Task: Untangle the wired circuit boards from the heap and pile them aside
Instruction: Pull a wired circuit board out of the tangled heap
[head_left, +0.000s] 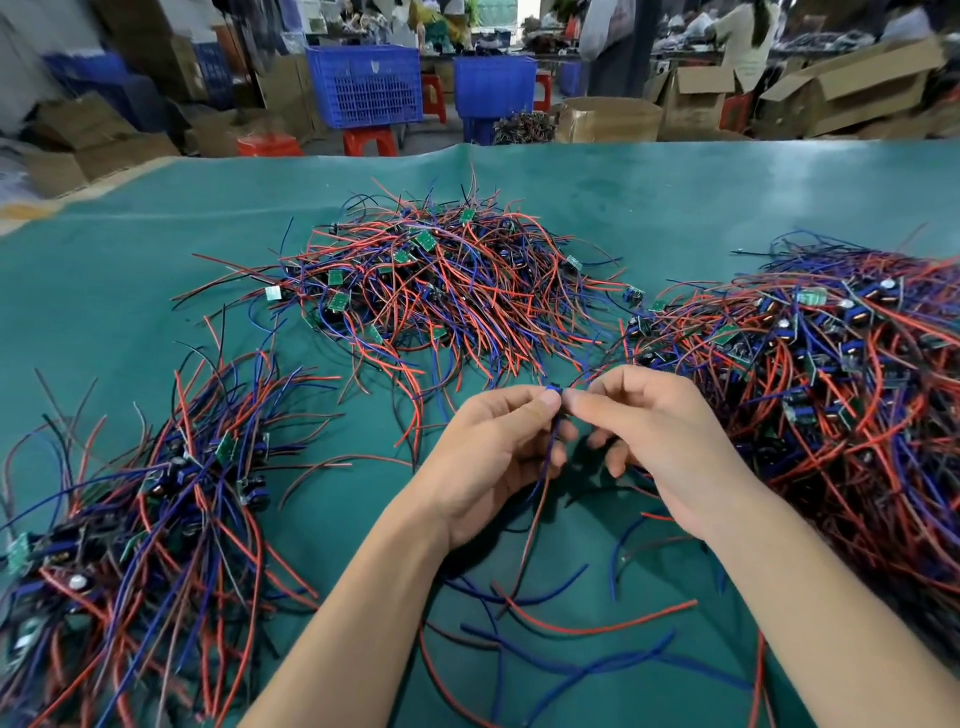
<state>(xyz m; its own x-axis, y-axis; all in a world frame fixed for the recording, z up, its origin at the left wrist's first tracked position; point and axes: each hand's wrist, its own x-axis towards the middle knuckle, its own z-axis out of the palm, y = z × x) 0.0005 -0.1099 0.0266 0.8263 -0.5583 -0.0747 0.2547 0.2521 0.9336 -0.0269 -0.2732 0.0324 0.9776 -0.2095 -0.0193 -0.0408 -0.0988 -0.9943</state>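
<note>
- The left hand (493, 457) and right hand (660, 441) meet fingertip to fingertip above the counter (675, 197), both pinching one small wired circuit board (556, 388); only a dark sliver of it shows between the thumbs
- Thin blue and dark red leads (540, 499) hang from that board past the left palm, down to loose wires lying on the counter nearer the body
- The counter is covered with a smooth, slightly glossy teal sheet that ripples at its far edge
- Beyond the hands lies a tangled heap (447, 291) of red, blue and black insulated wires dotted with small green rectangular boards
- To the right of the hands a denser mass (831, 374) carries boards with round capacitors and copper coils; the frame edge cuts it off
- To the left of the hands a third pile (156, 519) has its wires lying more in line
- No writing can be read on any board
- Far behind, blue plastic crates (363, 88) with lattice walls, cardboard boxes and people are blurred
</note>
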